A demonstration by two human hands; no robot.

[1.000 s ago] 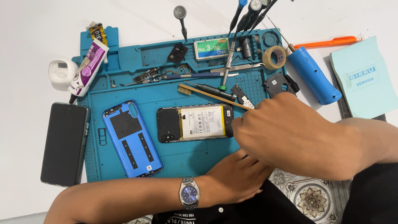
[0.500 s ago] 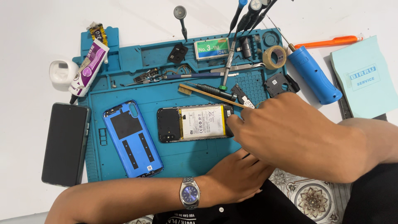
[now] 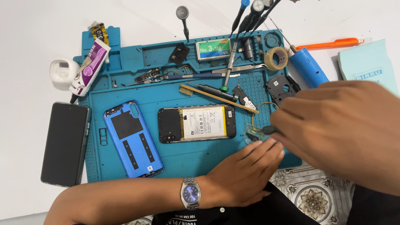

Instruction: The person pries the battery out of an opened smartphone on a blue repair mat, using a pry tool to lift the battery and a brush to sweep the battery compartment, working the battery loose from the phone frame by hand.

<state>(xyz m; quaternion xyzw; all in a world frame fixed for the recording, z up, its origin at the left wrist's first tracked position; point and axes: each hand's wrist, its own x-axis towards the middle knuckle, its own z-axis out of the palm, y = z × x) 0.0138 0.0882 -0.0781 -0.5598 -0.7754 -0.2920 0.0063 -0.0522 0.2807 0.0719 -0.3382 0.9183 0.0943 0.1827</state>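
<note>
An opened phone with its battery showing lies in the middle of the blue work mat. Right of it, a small dark part with a thin looped cable rests on the mat. My left hand, wearing a wristwatch, pins this part down with its fingertips. My right hand grips a thin dark tool whose tip meets the part. The rest of the tool is hidden in the fist.
A blue back cover lies left of the phone, and a black phone sits off the mat's left edge. A bamboo brush, screwdrivers, tape roll, glue tube and blue cylinder crowd the mat's back.
Both hands have shifted right, off the opened phone's right end. The whole phone is now uncovered, and the hands meet over the small part on the mat.
</note>
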